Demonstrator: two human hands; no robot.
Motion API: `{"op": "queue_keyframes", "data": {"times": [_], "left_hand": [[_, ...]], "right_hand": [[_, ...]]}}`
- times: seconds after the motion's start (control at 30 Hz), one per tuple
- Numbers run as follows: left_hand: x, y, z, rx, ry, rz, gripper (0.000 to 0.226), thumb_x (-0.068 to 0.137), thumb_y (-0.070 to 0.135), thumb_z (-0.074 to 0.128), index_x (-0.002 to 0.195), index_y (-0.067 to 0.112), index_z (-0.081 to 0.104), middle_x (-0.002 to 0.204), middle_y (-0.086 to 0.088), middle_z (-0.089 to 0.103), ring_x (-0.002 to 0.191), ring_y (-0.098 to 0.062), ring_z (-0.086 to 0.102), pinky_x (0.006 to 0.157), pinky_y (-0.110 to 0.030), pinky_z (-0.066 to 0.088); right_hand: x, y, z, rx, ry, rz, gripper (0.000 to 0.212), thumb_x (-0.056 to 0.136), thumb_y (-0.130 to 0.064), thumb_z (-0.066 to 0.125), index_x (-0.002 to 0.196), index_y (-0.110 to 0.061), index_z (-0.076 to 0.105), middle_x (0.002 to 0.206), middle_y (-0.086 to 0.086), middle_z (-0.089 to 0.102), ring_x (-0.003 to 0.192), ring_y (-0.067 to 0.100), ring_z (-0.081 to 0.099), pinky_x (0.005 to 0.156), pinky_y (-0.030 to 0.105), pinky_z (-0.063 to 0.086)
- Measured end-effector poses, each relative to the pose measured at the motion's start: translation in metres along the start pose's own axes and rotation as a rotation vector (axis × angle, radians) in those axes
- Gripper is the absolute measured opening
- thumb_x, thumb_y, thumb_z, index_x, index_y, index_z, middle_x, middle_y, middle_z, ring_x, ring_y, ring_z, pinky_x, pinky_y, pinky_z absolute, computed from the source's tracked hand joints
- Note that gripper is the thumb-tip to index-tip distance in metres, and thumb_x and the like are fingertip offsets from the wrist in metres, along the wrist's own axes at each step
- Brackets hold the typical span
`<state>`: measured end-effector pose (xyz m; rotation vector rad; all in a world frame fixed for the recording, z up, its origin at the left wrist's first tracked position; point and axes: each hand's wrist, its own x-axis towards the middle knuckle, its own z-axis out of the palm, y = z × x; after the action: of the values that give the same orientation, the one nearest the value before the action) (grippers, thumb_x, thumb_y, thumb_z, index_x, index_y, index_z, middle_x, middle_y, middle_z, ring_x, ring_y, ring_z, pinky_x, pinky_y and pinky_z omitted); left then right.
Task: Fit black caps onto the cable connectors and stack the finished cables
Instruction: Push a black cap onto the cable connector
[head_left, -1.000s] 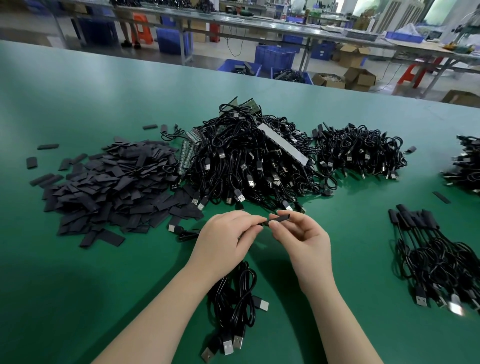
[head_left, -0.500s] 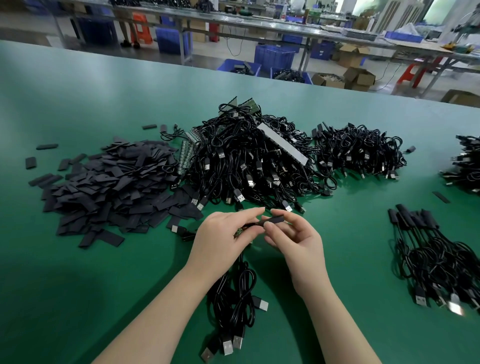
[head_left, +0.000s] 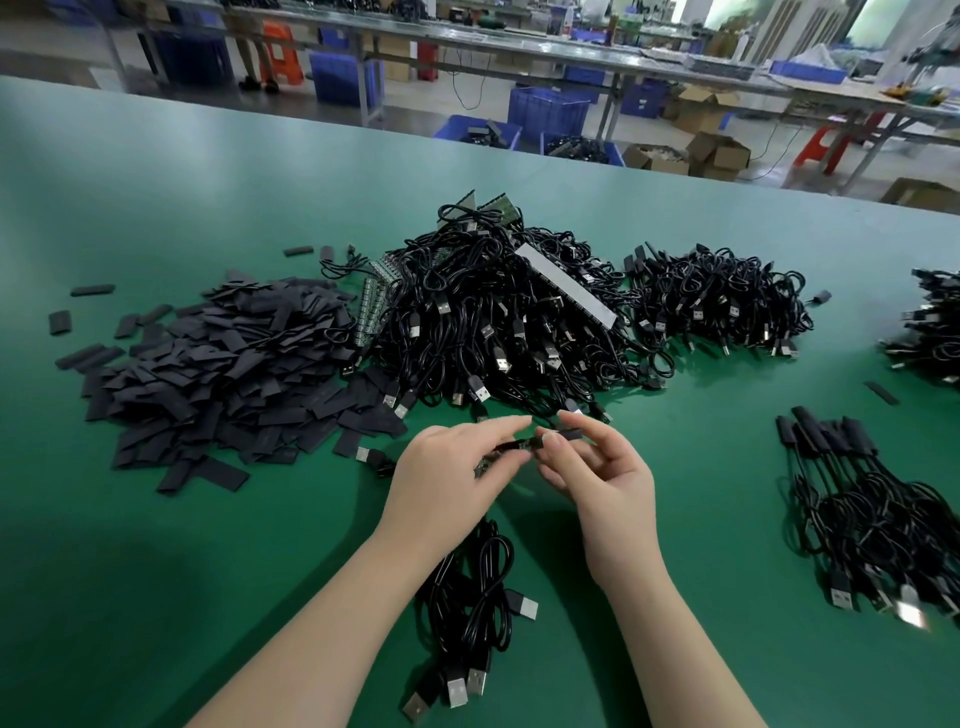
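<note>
The left hand (head_left: 447, 470) pinches a cable connector (head_left: 511, 446) while the right hand (head_left: 602, 470) pinches a black cap (head_left: 563, 434) at its tip. More cables (head_left: 467, 597) lie on the green table (head_left: 156, 597) beneath

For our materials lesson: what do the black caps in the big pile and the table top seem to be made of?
Black caps: probably a thin, soft plastic or rubbery sleeve, matt; they lie flat, dull, without glints.
Table top: apparently a smooth green mat or coated surface with a slight sheen; broad soft reflections show on it. The exact material cannot be told.

Bare forearms (head_left: 322, 634), no sleeves
</note>
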<state>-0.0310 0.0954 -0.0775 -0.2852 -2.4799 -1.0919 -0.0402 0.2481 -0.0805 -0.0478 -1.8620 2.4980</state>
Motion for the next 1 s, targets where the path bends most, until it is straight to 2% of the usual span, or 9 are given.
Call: {"op": "queue_keyframes", "data": {"times": [0.1,0.2,0.3,0.43,0.57,0.7,0.8,0.87,1.0], "left_hand": [[-0.0002,0.0001,-0.0011,0.024,0.042,-0.024,0.018,0.087,0.036,0.071,0.103,0.030,0.074,0.092,0.017,0.073,0.080,-0.003,0.064,0.083,-0.030,0.050],[-0.0004,-0.0003,-0.0029,0.059,0.052,0.000,0.016,0.085,0.034,0.072,0.100,0.031,0.076,0.090,0.017,0.073,0.081,-0.003,0.064,0.083,-0.025,0.047],[-0.0005,0.0000,-0.0004,0.065,0.061,0.027,0.021,0.083,0.032,0.073,0.104,0.029,0.076,0.092,0.016,0.074,0.087,-0.001,0.062,0.084,-0.019,0.042],[-0.0008,-0.0012,0.0029,0.090,0.169,0.041,0.017,0.077,0.030,0.072,0.092,0.026,0.078,0.082,0.014,0.074,0.084,-0.005,0.056,0.078,-0.018,0.040],[-0.0006,-0.0044,0.0024,0.110,0.141,0.086,0.013,0.081,0.032,0.071,0.090,0.026,0.078,0.081,0.015,0.073,0.077,-0.003,0.059,0.077,-0.018,0.039],[-0.0003,-0.0048,0.0032,0.091,0.054,0.079,0.018,0.083,0.032,0.068,0.098,0.028,0.077,0.090,0.017,0.074,0.084,-0.001,0.064,0.083,-0.019,0.040],[-0.0007,-0.0050,0.0036,0.067,0.082,0.031,0.017,0.082,0.029,0.070,0.097,0.028,0.077,0.089,0.016,0.073,0.088,-0.003,0.060,0.085,-0.006,0.033],[-0.0004,-0.0047,0.0035,0.063,0.091,0.017,0.014,0.080,0.029,0.072,0.094,0.029,0.077,0.086,0.015,0.073,0.088,-0.004,0.058,0.086,-0.003,0.031],[-0.0004,-0.0040,0.0041,0.066,0.071,0.039,0.014,0.081,0.033,0.070,0.091,0.028,0.078,0.081,0.015,0.073,0.077,-0.004,0.062,0.081,-0.012,0.038]], "right_hand": [[-0.0007,0.0001,0.0009,0.015,-0.015,0.028,0.028,0.067,-0.028,0.081,0.095,-0.028,0.077,0.083,0.010,0.074,0.084,0.019,0.072,0.076,0.025,0.058],[-0.0016,0.0005,0.0016,-0.024,-0.028,0.020,0.025,0.067,-0.030,0.081,0.092,-0.029,0.077,0.081,0.007,0.074,0.082,0.018,0.072,0.076,0.024,0.057],[-0.0010,0.0019,0.0011,-0.045,-0.014,-0.013,0.019,0.075,-0.021,0.080,0.092,-0.029,0.077,0.079,0.005,0.074,0.081,0.016,0.072,0.074,0.022,0.057],[-0.0004,0.0038,0.0017,-0.026,0.018,-0.014,0.021,0.077,-0.014,0.080,0.093,-0.027,0.077,0.078,0.007,0.073,0.080,0.019,0.072,0.076,0.024,0.057],[-0.0008,0.0053,0.0022,-0.056,0.017,-0.020,0.019,0.082,-0.008,0.078,0.088,-0.025,0.078,0.077,0.003,0.072,0.078,0.016,0.071,0.073,0.021,0.056],[-0.0005,0.0042,0.0018,-0.057,0.028,-0.020,0.020,0.081,-0.008,0.078,0.090,-0.026,0.079,0.079,0.004,0.071,0.080,0.016,0.070,0.073,0.020,0.056],[-0.0006,0.0038,0.0021,-0.044,0.030,-0.012,0.022,0.082,-0.008,0.078,0.093,-0.027,0.078,0.077,0.005,0.069,0.080,0.017,0.071,0.074,0.020,0.056],[-0.0011,0.0036,0.0026,-0.043,0.038,-0.020,0.022,0.082,-0.007,0.078,0.093,-0.026,0.078,0.077,0.005,0.069,0.079,0.016,0.071,0.074,0.019,0.056],[-0.0018,0.0024,0.0026,-0.076,0.043,-0.017,0.021,0.082,-0.008,0.078,0.090,-0.027,0.080,0.079,0.000,0.073,0.078,0.011,0.070,0.073,0.018,0.055]]}}
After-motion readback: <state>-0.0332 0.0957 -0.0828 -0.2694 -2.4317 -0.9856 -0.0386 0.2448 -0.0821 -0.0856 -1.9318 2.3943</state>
